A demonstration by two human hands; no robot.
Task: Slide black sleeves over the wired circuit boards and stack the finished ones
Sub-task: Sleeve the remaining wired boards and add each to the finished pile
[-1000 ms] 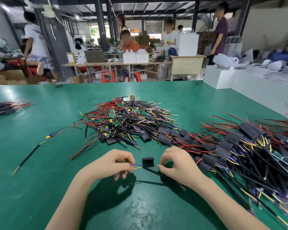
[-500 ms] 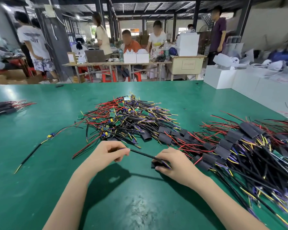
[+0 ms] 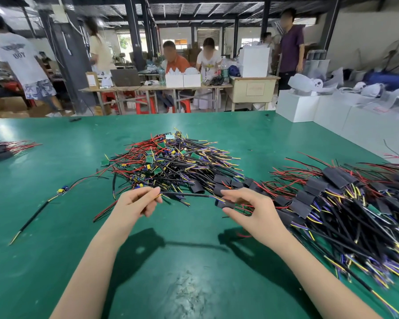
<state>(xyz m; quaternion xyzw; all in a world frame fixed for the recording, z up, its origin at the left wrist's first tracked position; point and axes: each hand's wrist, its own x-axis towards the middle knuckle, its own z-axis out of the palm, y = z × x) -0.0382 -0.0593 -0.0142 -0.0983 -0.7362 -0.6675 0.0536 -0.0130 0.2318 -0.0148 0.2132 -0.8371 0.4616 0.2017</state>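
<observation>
The left hand pinches the yellow-tipped end of a black cable between thumb and forefinger, so its grip is clamped on this cable; the cable runs level above the green tabletop toward the right hand; the right hand holds the black sleeve at the other end of the same cable, with the forefinger over it and the thumb under it, so its grip is also clamped; purple and yellow wires show where the cable meets the sleeve, and I cannot tell how far the circuit board sits inside it; both hands are raised a little over the tabletop and throw shadows on it; behind the hands lies the pile of unsleeved boards, a tangle of red, black, yellow and purple wires with small green boards in it; a few loose sleeves lie at the near right edge of this pile; on the right side spreads the stack of finished pieces, each with a black sleeve; one single wired board lies apart at the left, its black cable pointing toward the near edge; a small bundle rests at the far left edge; other people sit and stand at tables in the background.
</observation>
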